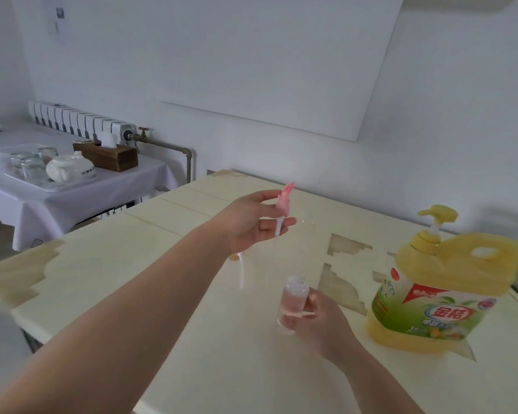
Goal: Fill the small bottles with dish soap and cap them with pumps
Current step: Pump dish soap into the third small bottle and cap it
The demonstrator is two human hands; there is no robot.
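I am watching the right hand (319,322) holding the uncapped small bottle (293,297) upright in its grip low over the worktop (192,324), while just beyond it the left hand (251,227) is pinching a pink pump (283,201) in the air, and the yellow soap jug (437,294) is standing at the right.

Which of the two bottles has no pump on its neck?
The small clear plastic bottle in the right hand: its neck is open, while the large yellow dish soap jug carries a yellow pump.
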